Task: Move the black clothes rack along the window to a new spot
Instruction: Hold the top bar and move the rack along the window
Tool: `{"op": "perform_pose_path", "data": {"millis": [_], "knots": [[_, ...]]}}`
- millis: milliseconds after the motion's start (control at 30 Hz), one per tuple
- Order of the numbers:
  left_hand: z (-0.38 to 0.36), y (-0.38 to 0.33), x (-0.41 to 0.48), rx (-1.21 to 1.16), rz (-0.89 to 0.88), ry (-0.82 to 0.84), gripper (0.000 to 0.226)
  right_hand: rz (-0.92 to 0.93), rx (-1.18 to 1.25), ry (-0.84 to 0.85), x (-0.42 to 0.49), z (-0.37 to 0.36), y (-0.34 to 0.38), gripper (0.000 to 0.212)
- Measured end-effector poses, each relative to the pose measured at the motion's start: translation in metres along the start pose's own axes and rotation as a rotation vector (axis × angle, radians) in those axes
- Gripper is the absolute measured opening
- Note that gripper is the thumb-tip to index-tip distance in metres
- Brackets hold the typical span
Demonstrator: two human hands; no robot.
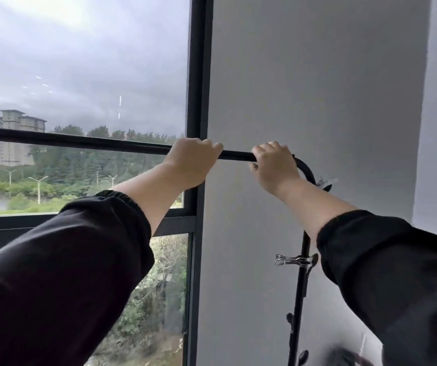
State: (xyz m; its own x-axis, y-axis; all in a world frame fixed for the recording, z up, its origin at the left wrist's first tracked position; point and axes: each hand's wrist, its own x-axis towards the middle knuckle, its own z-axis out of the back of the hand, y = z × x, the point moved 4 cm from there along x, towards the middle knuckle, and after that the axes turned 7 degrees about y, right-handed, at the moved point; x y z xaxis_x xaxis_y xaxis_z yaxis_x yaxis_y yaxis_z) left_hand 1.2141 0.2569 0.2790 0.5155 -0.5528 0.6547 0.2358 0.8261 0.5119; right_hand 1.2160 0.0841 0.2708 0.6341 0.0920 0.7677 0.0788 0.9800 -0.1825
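Observation:
The black clothes rack (80, 140) shows its top bar running from the left edge across the window to a curved corner at the right, where its upright post drops toward the floor. My left hand (193, 161) is wrapped over the top bar in front of the window frame. My right hand (274, 165) grips the same bar just before the curved corner. Both arms wear black sleeves. The rack's base is out of view.
A metal clip (295, 260) hangs on the rack's upright post, and another clip (324, 182) sits near the curved corner. The black window frame (199, 75) stands right behind the bar. A grey wall (317, 88) fills the right side, with a corner farther right.

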Motion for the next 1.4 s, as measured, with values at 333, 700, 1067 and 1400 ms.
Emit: {"op": "perform_pose_path", "data": {"millis": [333, 700, 1067, 1400], "knots": [[-0.015, -0.041, 0.066, 0.068, 0.084, 0.085, 0.033, -0.034, -0.092, 0.047, 0.02, -0.024, -0.048, 0.01], [-0.071, -0.056, 0.129, 0.069, 0.037, 0.051, 0.035, -0.109, -0.061, 0.05, 0.063, -0.086, -0.08, 0.011], [-0.076, -0.076, 0.163, -0.287, -0.058, 0.092, 0.02, -0.4, -0.148, 0.141, 0.063, -0.107, -0.149, 0.022], [-0.091, -0.055, 0.152, -0.178, -0.036, 0.045, 0.02, -0.196, -0.131, 0.097, 0.064, -0.1, -0.099, 0.027]]}}
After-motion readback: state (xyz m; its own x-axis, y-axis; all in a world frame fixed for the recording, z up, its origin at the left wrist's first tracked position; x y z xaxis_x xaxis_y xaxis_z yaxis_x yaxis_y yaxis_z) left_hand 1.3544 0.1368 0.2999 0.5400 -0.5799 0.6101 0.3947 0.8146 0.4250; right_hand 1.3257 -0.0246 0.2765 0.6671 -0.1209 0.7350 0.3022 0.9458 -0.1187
